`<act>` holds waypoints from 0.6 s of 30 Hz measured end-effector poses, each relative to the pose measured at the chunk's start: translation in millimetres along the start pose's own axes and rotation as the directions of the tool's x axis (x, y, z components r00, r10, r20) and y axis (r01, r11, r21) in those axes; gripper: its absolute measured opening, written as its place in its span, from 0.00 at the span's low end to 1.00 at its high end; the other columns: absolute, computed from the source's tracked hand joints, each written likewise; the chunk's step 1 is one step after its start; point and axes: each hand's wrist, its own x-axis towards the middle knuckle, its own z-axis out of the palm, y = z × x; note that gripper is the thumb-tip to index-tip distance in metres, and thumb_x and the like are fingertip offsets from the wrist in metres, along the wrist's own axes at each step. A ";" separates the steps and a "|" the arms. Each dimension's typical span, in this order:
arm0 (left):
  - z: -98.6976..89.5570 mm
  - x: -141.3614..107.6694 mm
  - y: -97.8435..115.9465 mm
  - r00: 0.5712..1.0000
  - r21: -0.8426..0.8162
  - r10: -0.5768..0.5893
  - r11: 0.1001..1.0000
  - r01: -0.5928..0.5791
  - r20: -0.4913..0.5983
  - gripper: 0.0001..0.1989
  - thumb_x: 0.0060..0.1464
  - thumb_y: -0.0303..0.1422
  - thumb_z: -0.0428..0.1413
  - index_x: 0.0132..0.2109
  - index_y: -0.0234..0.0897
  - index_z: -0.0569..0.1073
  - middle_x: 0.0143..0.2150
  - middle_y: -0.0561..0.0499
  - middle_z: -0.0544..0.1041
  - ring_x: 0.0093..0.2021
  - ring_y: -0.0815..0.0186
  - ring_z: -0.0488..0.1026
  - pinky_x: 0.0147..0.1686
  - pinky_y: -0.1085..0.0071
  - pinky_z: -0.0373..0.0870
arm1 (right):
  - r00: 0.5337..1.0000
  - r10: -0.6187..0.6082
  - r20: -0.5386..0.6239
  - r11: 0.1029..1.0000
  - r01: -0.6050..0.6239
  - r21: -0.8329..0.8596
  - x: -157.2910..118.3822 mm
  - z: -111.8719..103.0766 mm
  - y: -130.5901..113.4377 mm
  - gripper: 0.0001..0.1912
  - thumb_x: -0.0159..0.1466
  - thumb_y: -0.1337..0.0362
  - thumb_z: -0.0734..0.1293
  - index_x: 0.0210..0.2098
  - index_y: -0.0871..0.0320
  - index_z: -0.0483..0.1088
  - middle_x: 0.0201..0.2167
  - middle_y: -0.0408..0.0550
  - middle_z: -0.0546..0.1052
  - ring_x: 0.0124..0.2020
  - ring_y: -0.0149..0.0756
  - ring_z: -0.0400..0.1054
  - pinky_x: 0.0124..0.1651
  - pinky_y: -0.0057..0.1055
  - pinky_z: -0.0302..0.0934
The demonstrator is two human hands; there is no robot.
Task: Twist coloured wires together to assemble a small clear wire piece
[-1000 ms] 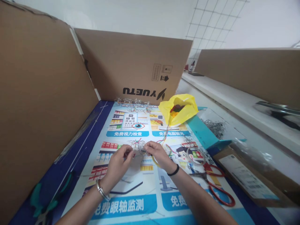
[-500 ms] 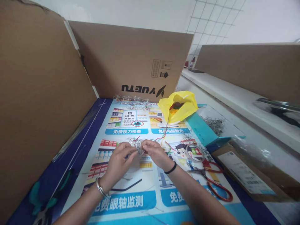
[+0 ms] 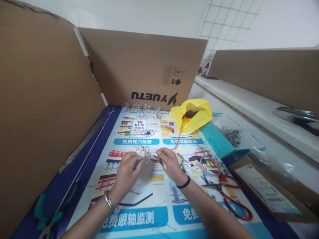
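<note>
Near the middle of the printed mat, a tangled piece of thin silvery wire (image 3: 147, 153) with bits of red and green sits between both hands. My left hand (image 3: 130, 167) pinches the wire's left side between thumb and fingertips. On its right, my right hand (image 3: 169, 164) has its thumb and fingers pressed together at a wire end, with a thin dark and yellow piece showing below them. Coloured threads (image 3: 183, 159) lie just right of that hand. A yellow bag (image 3: 203, 114) with dark and orange contents stands behind.
Red-handled scissors (image 3: 236, 202) and a clear round roll (image 3: 209, 165) lie at the right. Green-handled pliers (image 3: 50, 220) are at the lower left. Cardboard panels (image 3: 139, 63) rise behind and left. A carton (image 3: 269, 189) and wire pile (image 3: 230, 135) sit right.
My right hand has moved slightly right, away from the left, and the wire tangle between them looks more spread out. The whole view has shifted slightly.
</note>
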 end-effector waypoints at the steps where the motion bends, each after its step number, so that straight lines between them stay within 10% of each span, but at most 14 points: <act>1: 0.2 -0.2 -0.7 1.000 0.002 -0.003 1.000 0.003 -0.007 0.04 0.53 0.27 0.53 0.34 0.37 0.73 0.34 0.49 0.71 0.38 0.64 0.69 0.40 0.66 0.67 | 1.000 -0.020 -0.003 0.999 0.020 -0.049 -0.7 0.9 0.6 0.09 0.57 0.59 0.66 0.26 0.59 0.67 0.19 0.40 0.66 0.22 0.28 0.58 0.28 0.26 0.54; 18: -1.5 -3.6 4.7 0.988 0.086 0.141 0.987 -0.135 -0.065 0.05 0.54 0.24 0.52 0.37 0.36 0.72 0.34 0.48 0.70 0.37 0.63 0.67 0.39 0.64 0.66 | 0.983 -0.186 0.010 0.919 0.177 -0.351 -15.1 16.4 -1.4 0.07 0.57 0.61 0.64 0.25 0.58 0.66 0.23 0.42 0.66 0.26 0.31 0.60 0.29 0.27 0.55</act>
